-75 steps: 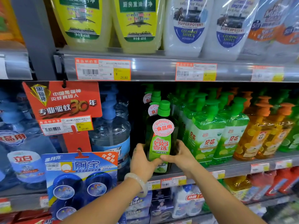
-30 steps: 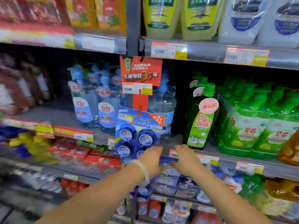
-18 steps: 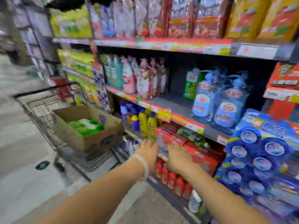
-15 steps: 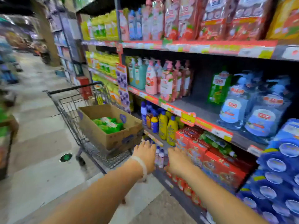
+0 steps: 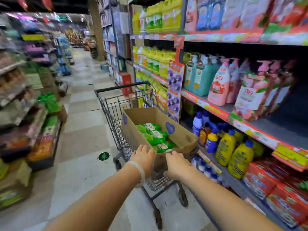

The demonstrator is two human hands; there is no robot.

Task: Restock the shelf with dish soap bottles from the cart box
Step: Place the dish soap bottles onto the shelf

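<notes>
Down the aisle, beside the shelf (image 5: 260,132) on my right, stood the wire cart (image 5: 116,104) with the cardboard box (image 5: 178,134) inside it. Green dish soap bottles (image 5: 155,136) lay on their sides in the box. My left hand (image 5: 144,157), a pale bangle (image 5: 139,169) at its wrist, reached to the box's near edge with fingers relaxed and holding nothing. My right hand (image 5: 176,165) lay spread at the same edge, also empty.
</notes>
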